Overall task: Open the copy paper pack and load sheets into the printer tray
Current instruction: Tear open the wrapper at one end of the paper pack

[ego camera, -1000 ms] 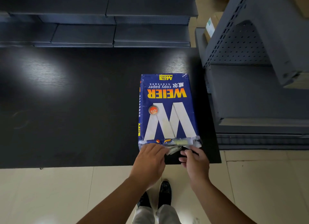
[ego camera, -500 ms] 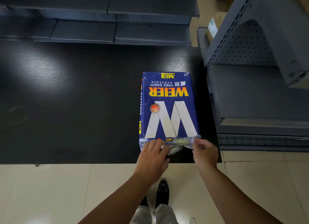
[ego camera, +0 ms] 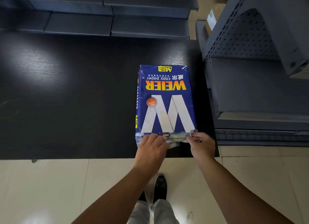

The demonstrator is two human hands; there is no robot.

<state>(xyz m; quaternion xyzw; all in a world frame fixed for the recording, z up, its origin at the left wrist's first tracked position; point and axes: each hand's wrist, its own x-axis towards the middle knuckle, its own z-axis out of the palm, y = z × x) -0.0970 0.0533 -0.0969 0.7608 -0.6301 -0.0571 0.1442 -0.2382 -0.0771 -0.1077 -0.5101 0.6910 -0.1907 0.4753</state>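
Observation:
A blue copy paper pack (ego camera: 165,98) with a large white W and orange lettering lies flat on the black table (ego camera: 75,98), its near end by the table's front edge. That near end's wrapper is torn and crumpled. My left hand (ego camera: 151,150) presses on the near left corner of the pack, fingers on the torn wrapper. My right hand (ego camera: 202,145) pinches the wrapper at the near right corner. No printer tray is in sight.
Dark grey metal shelving (ego camera: 260,83) stands close on the right of the table. More grey shelves (ego camera: 108,18) run along the far side. A cardboard box (ego camera: 213,18) sits behind the right shelving. Pale tiled floor (ego camera: 50,190) and my shoes lie below.
My right hand has moved from the middle of the pack's near end to its right corner, pulling the wrapper sideways. My left hand has stayed on the left corner.

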